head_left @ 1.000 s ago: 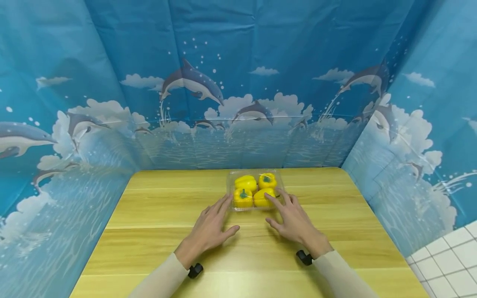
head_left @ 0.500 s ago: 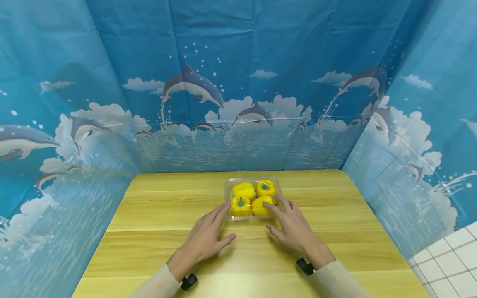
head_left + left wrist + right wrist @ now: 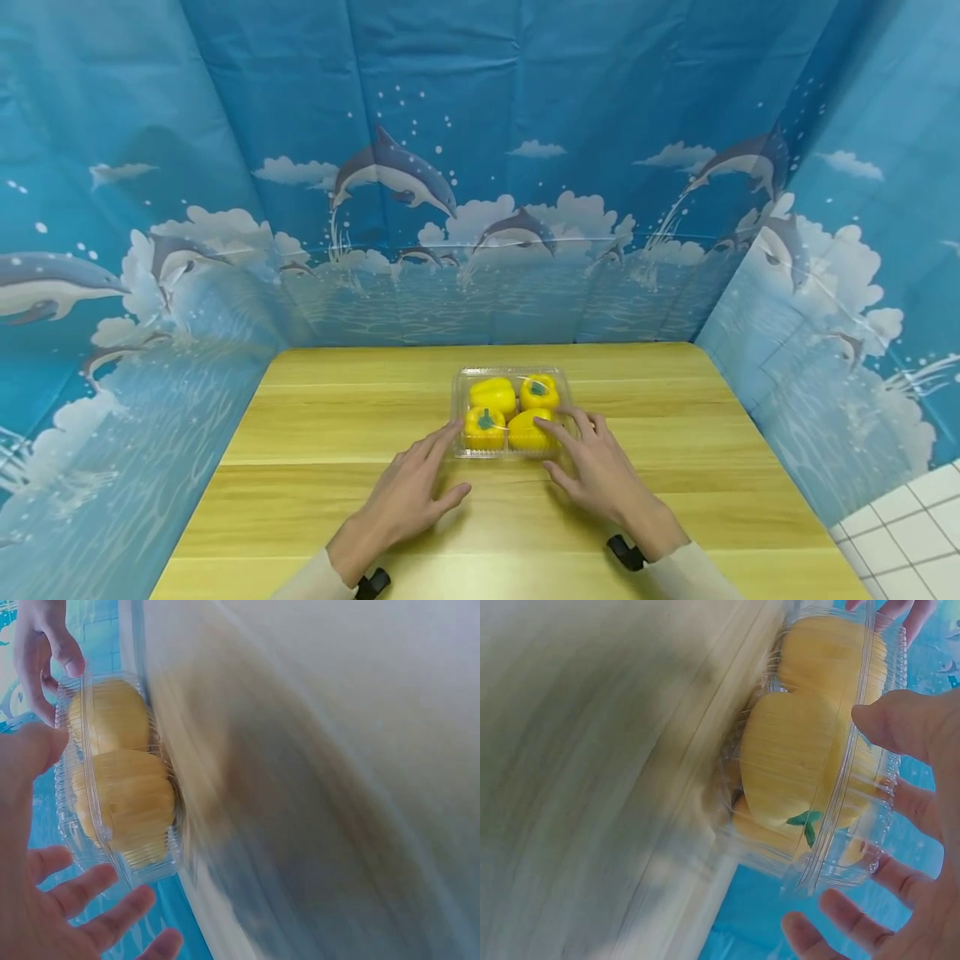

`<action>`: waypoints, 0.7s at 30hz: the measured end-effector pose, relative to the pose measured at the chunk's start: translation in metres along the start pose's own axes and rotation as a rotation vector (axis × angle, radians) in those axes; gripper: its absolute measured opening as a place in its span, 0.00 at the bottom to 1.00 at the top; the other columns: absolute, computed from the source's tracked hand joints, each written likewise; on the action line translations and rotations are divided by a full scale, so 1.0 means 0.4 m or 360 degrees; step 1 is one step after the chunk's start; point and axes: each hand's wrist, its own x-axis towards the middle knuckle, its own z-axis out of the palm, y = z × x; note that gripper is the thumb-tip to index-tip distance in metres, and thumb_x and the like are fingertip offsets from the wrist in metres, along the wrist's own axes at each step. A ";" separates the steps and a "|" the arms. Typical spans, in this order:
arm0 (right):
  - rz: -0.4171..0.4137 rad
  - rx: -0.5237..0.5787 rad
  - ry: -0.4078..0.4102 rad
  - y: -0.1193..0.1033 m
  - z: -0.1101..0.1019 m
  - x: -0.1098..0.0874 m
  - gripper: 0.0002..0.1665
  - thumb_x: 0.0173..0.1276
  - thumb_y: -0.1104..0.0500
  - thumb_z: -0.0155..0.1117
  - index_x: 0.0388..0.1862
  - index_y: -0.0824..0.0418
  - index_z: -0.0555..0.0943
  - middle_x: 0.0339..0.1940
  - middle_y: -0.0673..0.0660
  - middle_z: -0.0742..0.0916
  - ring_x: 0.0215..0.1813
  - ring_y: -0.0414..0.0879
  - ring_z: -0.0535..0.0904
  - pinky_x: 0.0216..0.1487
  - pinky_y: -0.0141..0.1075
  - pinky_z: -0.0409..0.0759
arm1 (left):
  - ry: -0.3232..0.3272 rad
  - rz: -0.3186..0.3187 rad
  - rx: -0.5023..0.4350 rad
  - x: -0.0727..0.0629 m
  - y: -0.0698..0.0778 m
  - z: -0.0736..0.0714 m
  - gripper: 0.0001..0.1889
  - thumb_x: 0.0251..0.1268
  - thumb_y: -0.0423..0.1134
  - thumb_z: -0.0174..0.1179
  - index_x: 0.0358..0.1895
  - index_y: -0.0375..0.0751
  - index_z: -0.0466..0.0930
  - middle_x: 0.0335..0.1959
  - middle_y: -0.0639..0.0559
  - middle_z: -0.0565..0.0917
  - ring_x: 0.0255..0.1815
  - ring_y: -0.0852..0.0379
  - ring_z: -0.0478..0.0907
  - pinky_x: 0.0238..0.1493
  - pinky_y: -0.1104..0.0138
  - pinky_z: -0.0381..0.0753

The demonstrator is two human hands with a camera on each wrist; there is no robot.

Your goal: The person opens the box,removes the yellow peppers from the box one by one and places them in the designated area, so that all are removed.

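Observation:
A clear plastic clamshell box (image 3: pixel 459 385) stands closed on the wooden table, with several yellow bell peppers (image 3: pixel 492 397) inside, some showing green stems. My left hand (image 3: pixel 405 487) lies at the box's near left corner, its fingers spread and fairly straight; the fingertips seem to touch the side. Over the right part of the box my right hand (image 3: pixel 603 471) reaches, index finger on or just above the lid and the other fingers along the right side. In the right wrist view the thumb (image 3: pixel 889 724) is near the lid's rim. Neither hand curls round the box.
The wooden table (image 3: pixel 322 417) reaches back to a blue curtain (image 3: pixel 420 308) printed with dolphins, which also hangs on both sides. White tiles (image 3: pixel 900 525) show at the lower right. Each wrist wears a black camera (image 3: pixel 626 552).
The box of bell peppers has slid toward me, away from the table's back edge. Both hands have stayed beside it, coming nearer with it in much the same pose.

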 end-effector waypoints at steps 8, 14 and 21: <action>-0.0140 -0.0010 0.0074 -0.002 -0.003 -0.019 0.40 0.75 0.49 0.86 0.83 0.47 0.84 0.82 0.65 0.80 0.82 0.69 0.77 0.72 0.71 0.87 | 0.0050 0.0009 0.0008 -0.029 0.012 -0.004 0.47 0.84 0.59 0.72 0.96 0.52 0.60 0.91 0.48 0.75 0.83 0.40 0.82 0.75 0.37 0.89; -0.0249 -0.0009 0.0144 -0.004 -0.008 -0.022 0.36 0.74 0.51 0.87 0.79 0.48 0.86 0.77 0.66 0.83 0.81 0.68 0.78 0.69 0.70 0.89 | 0.0105 0.0037 -0.0010 -0.046 0.016 -0.009 0.45 0.84 0.57 0.73 0.95 0.52 0.64 0.89 0.49 0.77 0.83 0.42 0.83 0.75 0.37 0.89; -0.0274 -0.0007 0.0123 -0.014 -0.017 -0.033 0.33 0.72 0.51 0.88 0.74 0.48 0.89 0.75 0.66 0.84 0.79 0.69 0.79 0.77 0.69 0.85 | 0.0166 0.0061 -0.0068 -0.068 0.020 -0.009 0.40 0.83 0.53 0.74 0.91 0.50 0.71 0.84 0.48 0.83 0.80 0.43 0.85 0.75 0.38 0.90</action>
